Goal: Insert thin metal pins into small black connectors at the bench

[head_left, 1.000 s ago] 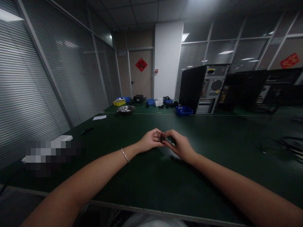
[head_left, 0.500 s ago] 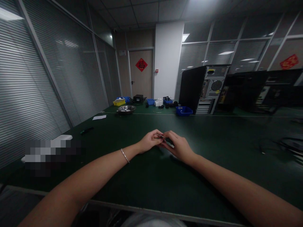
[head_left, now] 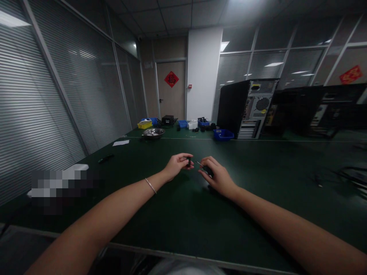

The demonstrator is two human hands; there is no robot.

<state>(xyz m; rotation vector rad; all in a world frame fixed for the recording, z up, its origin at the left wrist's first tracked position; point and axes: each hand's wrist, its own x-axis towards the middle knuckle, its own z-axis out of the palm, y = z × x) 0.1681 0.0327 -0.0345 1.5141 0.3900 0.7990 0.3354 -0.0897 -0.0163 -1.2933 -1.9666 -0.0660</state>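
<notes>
Between the thumb and fingers of my left hand [head_left: 174,167] is a small black part [head_left: 188,162], held upright; its exact kind is too small to make out. My right hand [head_left: 219,176] is wrapped round a screwdriver [head_left: 208,170] with a dark handle. Its thin metal shaft points left toward the black part, with a short gap between the tip and the part. Both hands are just above the dark green tabletop [head_left: 183,214].
A metal bowl [head_left: 153,133], a yellow bin [head_left: 145,125] and a blue tray [head_left: 223,134] stand toward the back. A computer tower [head_left: 248,109] rises at back right. Cables [head_left: 354,177] lie far right. At left are a dark green tool [head_left: 106,158] and white paper [head_left: 120,143].
My hands have moved apart. The left one has shifted slightly left with the black part, and the screwdriver's tip now shows clear of it.
</notes>
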